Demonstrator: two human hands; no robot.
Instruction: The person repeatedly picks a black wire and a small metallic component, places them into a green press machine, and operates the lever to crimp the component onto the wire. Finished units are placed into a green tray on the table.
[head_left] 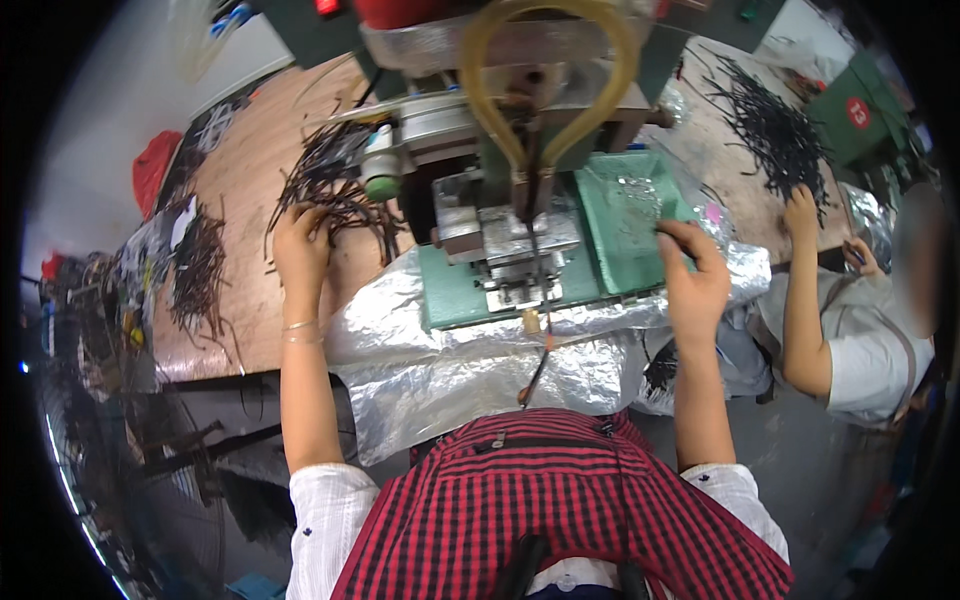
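Observation:
My left hand (303, 250) rests at the near edge of a pile of dark thin cords (340, 180), its fingers bent and closed on some of them. Over the right side of a green tray (600, 235), my right hand (697, 280) holds thumb and index finger close together; anything between them is too small to make out. Small shiny pieces (637, 192) lie in that tray. Between my hands stands a press machine (508, 235) with a metal fixture. A dark cord (538, 372) hangs from its front down toward my checked apron (540, 480).
Silvery foil sheeting (480, 365) covers the front edge below the machine. Another bundle of dark cords (200, 265) lies at the left of the wooden table (255, 330). On the right, a co-worker's hand (801, 215) touches a further cord pile (765, 125). A yellowish tube (473, 75) loops overhead.

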